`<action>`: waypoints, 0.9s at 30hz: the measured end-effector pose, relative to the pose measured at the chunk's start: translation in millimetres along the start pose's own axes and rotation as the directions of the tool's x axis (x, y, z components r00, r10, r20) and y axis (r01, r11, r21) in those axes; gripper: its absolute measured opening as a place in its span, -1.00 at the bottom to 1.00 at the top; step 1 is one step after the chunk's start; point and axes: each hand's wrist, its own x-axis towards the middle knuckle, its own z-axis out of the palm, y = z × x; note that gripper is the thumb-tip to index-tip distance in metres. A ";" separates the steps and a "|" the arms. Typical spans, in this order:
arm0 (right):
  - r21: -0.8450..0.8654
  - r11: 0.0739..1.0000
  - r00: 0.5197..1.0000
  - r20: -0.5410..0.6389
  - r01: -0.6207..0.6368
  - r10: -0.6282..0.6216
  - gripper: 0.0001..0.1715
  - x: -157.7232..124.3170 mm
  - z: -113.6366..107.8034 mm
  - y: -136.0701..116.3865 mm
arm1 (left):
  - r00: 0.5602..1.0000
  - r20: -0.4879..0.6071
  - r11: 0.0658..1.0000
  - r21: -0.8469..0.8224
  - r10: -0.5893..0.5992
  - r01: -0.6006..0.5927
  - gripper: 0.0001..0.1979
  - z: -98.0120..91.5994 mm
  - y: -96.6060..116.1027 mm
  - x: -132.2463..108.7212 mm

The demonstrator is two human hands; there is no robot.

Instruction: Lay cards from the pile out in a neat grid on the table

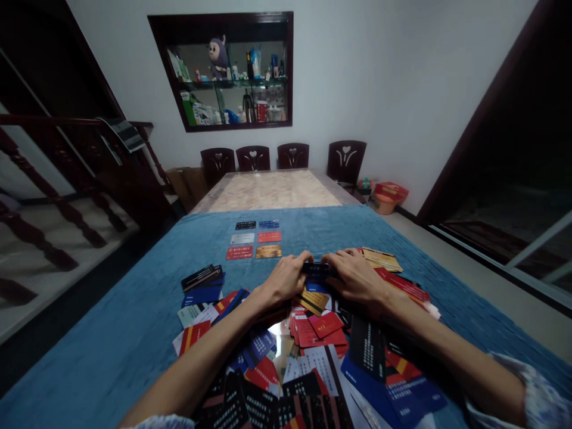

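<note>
My left hand [286, 277] and my right hand [355, 273] meet over the far side of a large heap of plastic cards. Between them they grip a dark card [316, 268] by its two ends, fingers curled round it. Just below it lie a blue card [316, 287] and a gold card [314, 301]. A red card [325, 325] rests in the middle of the heap. Black and blue cards fill the near part, such as a black card [367, 348]. Past my hands, several cards lie flat in two columns, including a gold one [269, 251] and a silver one [242, 239].
A blue cloth [147, 298] covers the near part of the table, whose bare stone top [272, 189] shows beyond. Fanned black cards [202, 277] lie left, yellow cards [382, 258] right. Dark chairs [347, 161] stand at the far end. A stair railing [53, 173] runs along the left.
</note>
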 end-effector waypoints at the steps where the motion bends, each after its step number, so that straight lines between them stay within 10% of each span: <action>1: 0.000 1.000 1.000 0.020 -0.016 0.016 -0.65 -0.1 -0.4 -0.2 | 1.000 -0.007 1.000 -0.005 -0.007 0.007 -0.67 0.1 -0.7 0.0; 17: 0.005 0.998 0.998 0.003 -0.064 0.064 -0.35 1.3 -2.7 0.7 | 0.992 -0.074 0.984 -0.155 -0.100 0.087 -0.69 -6.7 -1.4 1.1; 27: -0.037 0.999 0.998 -0.051 -0.031 0.029 -0.46 0.8 -4.5 3.1 | 1.000 -0.010 0.999 0.031 -0.006 0.006 -0.52 -15.1 -4.4 -0.4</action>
